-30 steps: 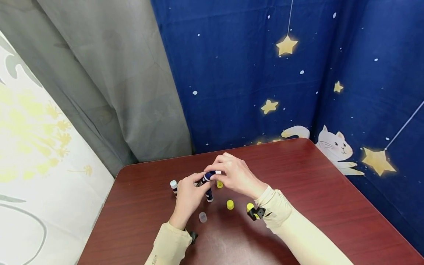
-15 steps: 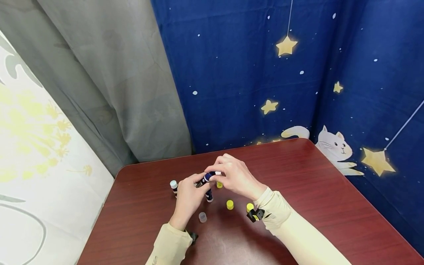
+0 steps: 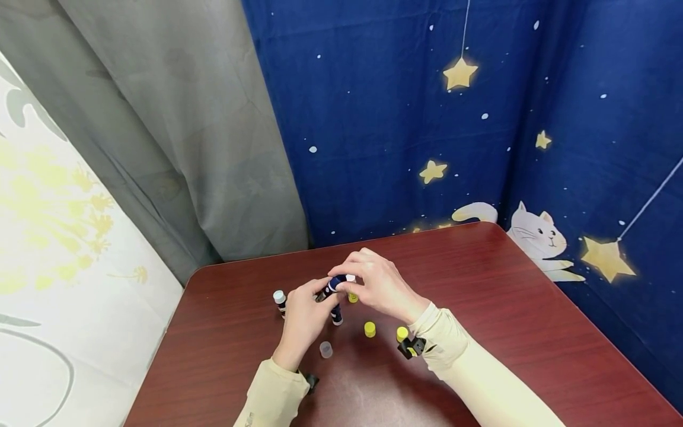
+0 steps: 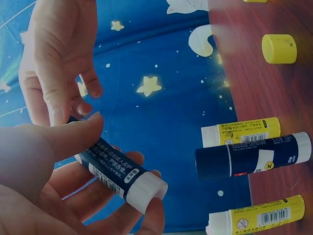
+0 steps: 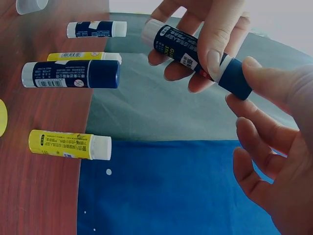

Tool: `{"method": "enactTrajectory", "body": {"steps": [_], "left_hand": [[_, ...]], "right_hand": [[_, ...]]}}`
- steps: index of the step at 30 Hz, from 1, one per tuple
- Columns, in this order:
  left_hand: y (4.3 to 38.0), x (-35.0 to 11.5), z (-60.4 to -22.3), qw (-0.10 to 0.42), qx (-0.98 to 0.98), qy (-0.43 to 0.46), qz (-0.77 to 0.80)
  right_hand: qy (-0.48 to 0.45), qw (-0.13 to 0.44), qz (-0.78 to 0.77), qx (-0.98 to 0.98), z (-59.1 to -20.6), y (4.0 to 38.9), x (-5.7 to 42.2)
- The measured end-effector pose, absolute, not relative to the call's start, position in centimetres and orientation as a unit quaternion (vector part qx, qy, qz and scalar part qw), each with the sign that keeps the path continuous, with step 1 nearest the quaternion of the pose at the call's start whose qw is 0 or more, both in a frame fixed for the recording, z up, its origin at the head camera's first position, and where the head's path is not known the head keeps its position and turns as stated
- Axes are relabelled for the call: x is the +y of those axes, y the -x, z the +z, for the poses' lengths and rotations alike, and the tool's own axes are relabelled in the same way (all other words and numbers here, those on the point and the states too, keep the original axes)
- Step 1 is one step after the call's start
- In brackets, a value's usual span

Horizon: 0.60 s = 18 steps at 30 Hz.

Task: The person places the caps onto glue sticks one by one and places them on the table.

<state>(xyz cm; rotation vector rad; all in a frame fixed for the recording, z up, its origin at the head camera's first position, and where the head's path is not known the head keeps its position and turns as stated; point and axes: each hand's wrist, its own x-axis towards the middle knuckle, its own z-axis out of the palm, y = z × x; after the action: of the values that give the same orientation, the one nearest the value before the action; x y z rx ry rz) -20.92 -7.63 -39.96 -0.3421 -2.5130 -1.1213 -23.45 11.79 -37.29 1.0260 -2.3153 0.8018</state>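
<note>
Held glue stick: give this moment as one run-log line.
left hand: grips glue stick | right hand: pinches its blue cap | on table: yellow glue sticks, yellow caps

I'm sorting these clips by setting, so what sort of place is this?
Probably a curtained-off indoor work spot: a reddish-brown table bearing glue sticks stands before a gray curtain and a star-printed blue curtain.

A cylindrical dark-blue plastic glue stick [image 5: 177,45] with a white base [image 5: 150,32] slants down rightward, upper centre of the right-wrist view, dark-blue cap [image 5: 235,80] at its lower end.
</note>
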Motion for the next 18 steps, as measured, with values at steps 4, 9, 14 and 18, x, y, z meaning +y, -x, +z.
{"method": "enactTrajectory", "body": {"steps": [4, 9, 14, 18], "left_hand": [[21.04, -7.69, -39.83, 0.175, -0.893, 0.121, -0.396], [21.08, -7.71, -39.91, 0.167, -0.893, 0.114, -0.401], [21.17, -7.78, -40.06, 0.174, -0.895, 0.120, -0.393], [21.20, -7.80, -40.14, 0.178, -0.895, 0.121, -0.390]], "right_hand": [[-0.375, 0.240, 0.304, -0.842, -37.22, 23.61, 11.83], [-0.380, 0.245, 0.317, -0.834, -36.92, 23.72, 11.94], [-0.406, 0.241, 0.317, -0.822, -37.01, 23.87, 12.05], [-0.438, 0.241, 0.317, -0.806, -37.15, 24.09, 12.13]]}}
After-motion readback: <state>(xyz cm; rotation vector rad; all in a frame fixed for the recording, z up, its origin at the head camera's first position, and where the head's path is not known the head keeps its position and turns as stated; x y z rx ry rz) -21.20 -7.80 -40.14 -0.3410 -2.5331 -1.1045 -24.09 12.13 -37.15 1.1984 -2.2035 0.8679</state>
